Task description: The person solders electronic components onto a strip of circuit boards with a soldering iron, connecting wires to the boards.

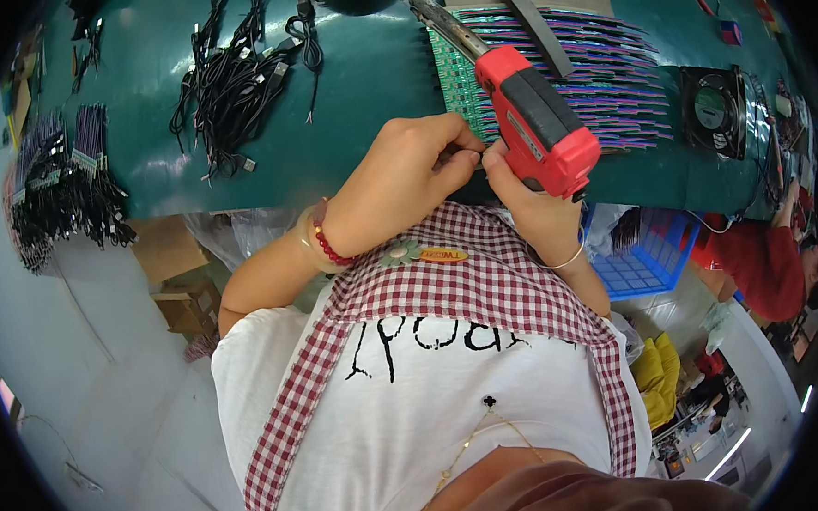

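Near the table's front edge my two hands meet, fingertips close together. Thumb and forefinger of my left hand [412,170] are closed in a pinch on something small, dark and thin that I cannot make out. My right hand [544,219] brings its thumb to the same spot; its other fingers are hidden behind a red and black gun-shaped tool [538,110] with a metal nozzle. Whether those fingers grip the tool cannot be told. Beyond lie small green circuit boards [458,79] in a row, with many coloured wires [594,70] running right. A grey bar [531,22] rests across the wires.
Black cables with plugs [243,93] lie in a heap at left. More wire bundles [63,186] hang over the table's left edge. A black fan [714,110] stands at right. Below are a blue crate [645,266] and cardboard boxes [188,309]. A person in red [757,270] is at far right.
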Demonstrator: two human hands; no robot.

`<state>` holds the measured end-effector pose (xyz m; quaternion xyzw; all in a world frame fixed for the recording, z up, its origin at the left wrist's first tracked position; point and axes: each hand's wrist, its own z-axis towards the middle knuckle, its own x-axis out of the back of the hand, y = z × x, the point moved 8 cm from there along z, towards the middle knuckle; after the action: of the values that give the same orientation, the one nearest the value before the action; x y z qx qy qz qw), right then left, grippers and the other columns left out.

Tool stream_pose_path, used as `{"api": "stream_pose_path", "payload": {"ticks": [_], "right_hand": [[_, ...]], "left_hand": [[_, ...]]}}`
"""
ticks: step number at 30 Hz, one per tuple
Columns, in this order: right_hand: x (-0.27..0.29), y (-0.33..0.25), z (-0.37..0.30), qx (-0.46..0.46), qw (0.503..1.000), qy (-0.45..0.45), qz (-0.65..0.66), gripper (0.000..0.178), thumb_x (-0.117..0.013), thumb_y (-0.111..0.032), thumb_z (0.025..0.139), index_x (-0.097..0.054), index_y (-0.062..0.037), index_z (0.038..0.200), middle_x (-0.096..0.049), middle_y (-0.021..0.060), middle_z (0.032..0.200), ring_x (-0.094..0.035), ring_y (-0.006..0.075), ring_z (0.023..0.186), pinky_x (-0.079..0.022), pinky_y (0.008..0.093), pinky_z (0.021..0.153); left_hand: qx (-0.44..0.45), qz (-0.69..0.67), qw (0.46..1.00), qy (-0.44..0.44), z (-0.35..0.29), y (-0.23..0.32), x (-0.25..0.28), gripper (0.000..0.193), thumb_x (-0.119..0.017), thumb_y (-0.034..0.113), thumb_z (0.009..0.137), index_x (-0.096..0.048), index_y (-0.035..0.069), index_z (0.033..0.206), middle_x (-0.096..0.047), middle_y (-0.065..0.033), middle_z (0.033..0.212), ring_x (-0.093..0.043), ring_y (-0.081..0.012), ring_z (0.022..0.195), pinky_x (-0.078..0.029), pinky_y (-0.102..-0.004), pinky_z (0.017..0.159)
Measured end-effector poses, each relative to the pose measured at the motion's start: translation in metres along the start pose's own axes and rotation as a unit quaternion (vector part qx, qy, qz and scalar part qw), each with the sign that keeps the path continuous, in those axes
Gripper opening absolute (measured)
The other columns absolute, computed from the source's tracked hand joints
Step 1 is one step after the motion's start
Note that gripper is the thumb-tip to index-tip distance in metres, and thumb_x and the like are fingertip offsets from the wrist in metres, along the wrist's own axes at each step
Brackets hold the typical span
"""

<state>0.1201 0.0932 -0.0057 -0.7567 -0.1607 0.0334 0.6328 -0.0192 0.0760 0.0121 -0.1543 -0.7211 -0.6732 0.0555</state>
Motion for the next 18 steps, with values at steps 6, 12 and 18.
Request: {"api": "stream_pose_path", "payload": {"ticks": [6, 12, 18], "right_hand": [[0.004, -0.007, -0.003, 0.0, 0.999, -0.021, 0.033, 0.023, -0.07, -0.002, 0.074, -0.06, 0.0001, 0.095, -0.063, 0.0047, 0.086, -0.06, 0.0093, 0.073, -0.048, 0.023, 0.064], [0.057, 0.009, -0.029, -0.026, 0.999, 0.014, -0.013, 0.033, -0.055, -0.003, 0.083, -0.046, 0.0082, 0.113, -0.049, 0.0049, 0.061, -0.046, 0.0113, 0.052, -0.042, 0.0261, 0.054], [0.08, 0.038, -0.055, -0.031, 0.999, -0.022, -0.002, 0.035, -0.056, -0.008, 0.083, -0.046, 0.0077, 0.113, -0.049, 0.0054, 0.061, -0.046, 0.0123, 0.053, -0.04, 0.0265, 0.055]], "left_hand": [[0.144, -0.157, 0.977, -0.023, 0.003, -0.049, 0.0, 0.009, -0.056, 0.006, 0.082, -0.054, -0.002, 0.08, -0.058, -0.003, 0.066, -0.053, -0.0063, 0.056, -0.043, -0.0195, 0.05], [0.204, -0.203, 0.956, -0.049, 0.02, -0.083, 0.01, 0.016, -0.055, 0.015, 0.085, -0.055, 0.001, 0.078, -0.058, -0.0023, 0.065, -0.05, -0.0046, 0.052, -0.038, -0.0171, 0.047], [0.217, -0.209, 0.948, -0.099, 0.029, -0.09, 0.007, 0.016, -0.057, 0.015, 0.084, -0.055, 0.002, 0.076, -0.06, -0.0033, 0.065, -0.052, -0.0049, 0.052, -0.039, -0.0169, 0.045]]}}
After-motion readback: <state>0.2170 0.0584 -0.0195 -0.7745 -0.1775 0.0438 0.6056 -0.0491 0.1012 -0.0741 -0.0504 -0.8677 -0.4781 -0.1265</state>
